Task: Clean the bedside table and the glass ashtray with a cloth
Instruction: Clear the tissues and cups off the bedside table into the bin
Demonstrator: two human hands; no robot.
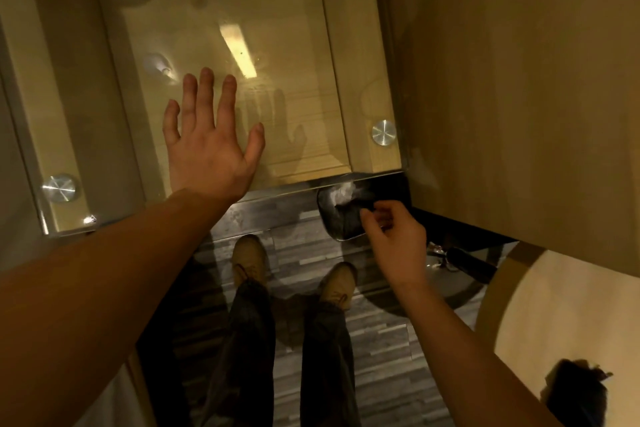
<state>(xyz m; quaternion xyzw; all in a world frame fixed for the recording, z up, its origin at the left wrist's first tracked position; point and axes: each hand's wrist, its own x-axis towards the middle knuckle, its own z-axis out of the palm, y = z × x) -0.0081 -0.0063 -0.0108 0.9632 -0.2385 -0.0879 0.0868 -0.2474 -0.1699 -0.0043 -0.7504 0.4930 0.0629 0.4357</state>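
The only camera rides on my head, tipped almost straight down. The glass top of the bedside table (pixel 284 94) fills the upper frame, close below me. My shoes (pixel 249 258) on the striped floor (pixel 381 343) sit lower centre, farther down. My forearms enter from the bottom edge.

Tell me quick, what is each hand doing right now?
Left hand: open, fingers spread over the glass tabletop.
Right hand: closed, pinching the dark cloth at the glass ashtray.
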